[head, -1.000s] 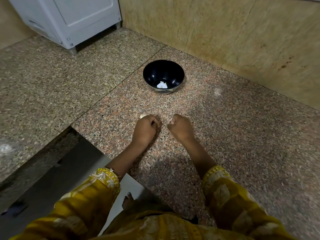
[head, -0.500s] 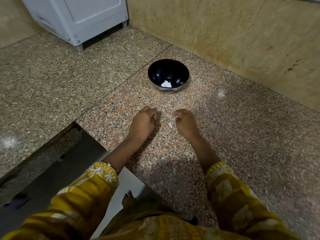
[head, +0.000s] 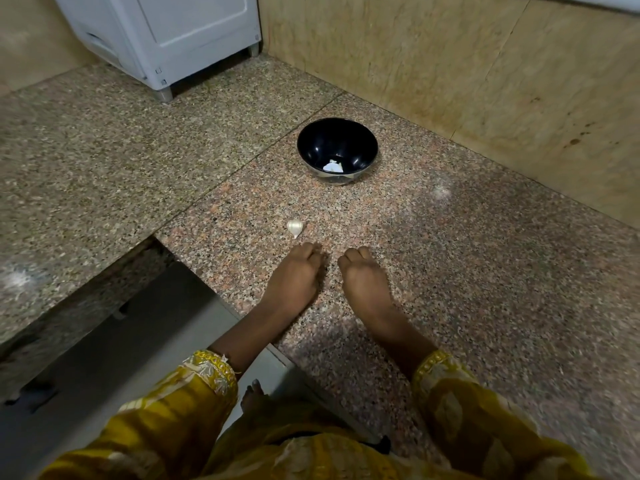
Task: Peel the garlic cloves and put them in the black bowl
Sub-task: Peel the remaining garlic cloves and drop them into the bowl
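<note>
Both hands knuckles-up on speckled granite table [head: 485,271], left hand [head: 294,275] and right hand [head: 363,278] fingers curled under, grip unreadable, unpeeled white garlic clove [head: 295,227] just beyond left hand, round black bowl [head: 337,147] further back holding white scraps [head: 333,166]

Your left hand [head: 294,275] and right hand [head: 363,278] curl knuckles-up at mid-frame, fingertips tucked under, so whether either holds anything cannot be told. The white scraps [head: 333,166] in the black bowl [head: 337,150] are too small to tell skin from clove. The white appliance [head: 166,32] is cut off by the top edge of the frame, your yellow sleeves [head: 180,403] by the bottom edge.
</note>
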